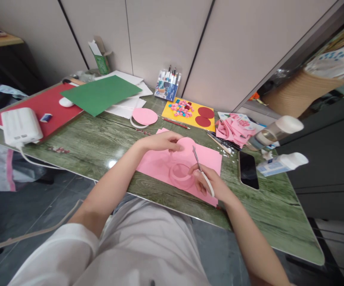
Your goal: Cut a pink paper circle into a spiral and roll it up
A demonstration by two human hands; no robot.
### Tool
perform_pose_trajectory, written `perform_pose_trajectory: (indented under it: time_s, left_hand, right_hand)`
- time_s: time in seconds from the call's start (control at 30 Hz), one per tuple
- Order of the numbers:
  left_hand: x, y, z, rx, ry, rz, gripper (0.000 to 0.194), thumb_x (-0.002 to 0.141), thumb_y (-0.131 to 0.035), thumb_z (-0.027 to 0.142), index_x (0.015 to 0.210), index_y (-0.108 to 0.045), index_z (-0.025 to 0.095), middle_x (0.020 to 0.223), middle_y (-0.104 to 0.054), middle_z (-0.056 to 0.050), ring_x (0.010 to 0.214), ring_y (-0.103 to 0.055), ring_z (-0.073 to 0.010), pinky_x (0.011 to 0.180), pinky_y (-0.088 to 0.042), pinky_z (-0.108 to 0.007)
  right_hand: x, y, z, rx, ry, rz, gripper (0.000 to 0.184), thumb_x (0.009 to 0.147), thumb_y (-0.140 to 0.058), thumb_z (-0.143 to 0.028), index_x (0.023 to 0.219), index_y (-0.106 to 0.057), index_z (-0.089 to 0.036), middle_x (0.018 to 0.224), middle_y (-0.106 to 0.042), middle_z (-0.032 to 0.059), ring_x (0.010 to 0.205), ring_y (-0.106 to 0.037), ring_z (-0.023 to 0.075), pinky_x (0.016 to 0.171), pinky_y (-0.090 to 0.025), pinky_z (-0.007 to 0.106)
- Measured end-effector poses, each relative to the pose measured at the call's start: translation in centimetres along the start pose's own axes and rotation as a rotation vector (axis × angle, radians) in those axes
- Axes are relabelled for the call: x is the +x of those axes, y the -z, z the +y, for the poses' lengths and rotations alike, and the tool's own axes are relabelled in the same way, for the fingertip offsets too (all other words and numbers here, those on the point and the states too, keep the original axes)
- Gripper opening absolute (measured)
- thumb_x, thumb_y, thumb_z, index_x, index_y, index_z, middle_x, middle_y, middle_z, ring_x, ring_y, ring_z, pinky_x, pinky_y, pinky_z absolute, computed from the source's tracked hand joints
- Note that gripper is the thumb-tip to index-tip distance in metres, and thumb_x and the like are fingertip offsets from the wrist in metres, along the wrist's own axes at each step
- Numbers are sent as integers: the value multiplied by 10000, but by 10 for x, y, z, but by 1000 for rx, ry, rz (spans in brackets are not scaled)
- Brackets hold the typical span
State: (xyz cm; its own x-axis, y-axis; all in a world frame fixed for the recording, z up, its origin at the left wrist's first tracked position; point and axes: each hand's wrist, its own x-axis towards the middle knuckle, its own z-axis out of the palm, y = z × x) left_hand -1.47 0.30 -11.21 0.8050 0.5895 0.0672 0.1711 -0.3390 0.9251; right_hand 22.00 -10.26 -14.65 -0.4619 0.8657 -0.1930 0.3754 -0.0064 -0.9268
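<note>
My left hand point(168, 142) pinches the edge of a rounded pink paper piece point(186, 145) between thumb and fingers. The piece is held up over a larger pink sheet point(154, 163) on the desk. White-handled scissors point(209, 186) are in my right hand point(209, 178), their blades pointing away from me at the right edge of the rounded piece. Whether the blades touch the paper I cannot tell. Between my hands, a pinkish ring like a tape roll point(180, 183) lies on the pink sheet.
Behind lie a pink oval point(144, 116), a pencil point(176, 123) and a yellow sheet point(168, 115) bearing pompoms and dark red circles. Pink scraps point(233, 129), a phone point(248, 170) and bottles point(282, 163) stand right. Green card point(103, 93) and a white power bank point(22, 126) are left.
</note>
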Motion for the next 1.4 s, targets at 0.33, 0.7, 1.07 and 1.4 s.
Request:
perform_pose_trajectory:
  time_s: [0.33,0.7,1.07,1.4]
  left_hand:
    - [1,-1,-2,63,-14,-100,243,802,-535,266,611,-431,157,594,-434,38,552,-425,-75,515,-308,-218]
    - [2,-1,-2,138,-35,-74,245,807,-516,282,614,-426,160,593,-423,41,546,-405,-74,514,-308,-217]
    - [-1,-1,6,85,-7,-21,224,793,-503,233,603,-407,162,603,-402,41,563,-387,-76,531,-303,-225]
    - [-1,3,2,54,-27,38,260,797,-525,249,598,-379,167,613,-392,40,581,-388,-77,530,-300,-220]
  right_hand:
    - [-1,1,0,-13,48,-34,294,933,-415,-442,1035,-521,-187,533,-507,-59,392,-451,94,395,-356,208]
    - [0,0,2,-10,42,-32,277,943,-399,-423,1035,-517,-190,537,-507,-61,386,-447,92,391,-352,207]
    - [0,-1,1,-7,16,-25,274,937,-411,-415,1031,-521,-182,520,-514,-61,368,-446,87,368,-338,195]
    - [0,1,2,1,12,-24,271,937,-412,-422,1025,-527,-192,511,-516,-65,358,-448,91,353,-329,196]
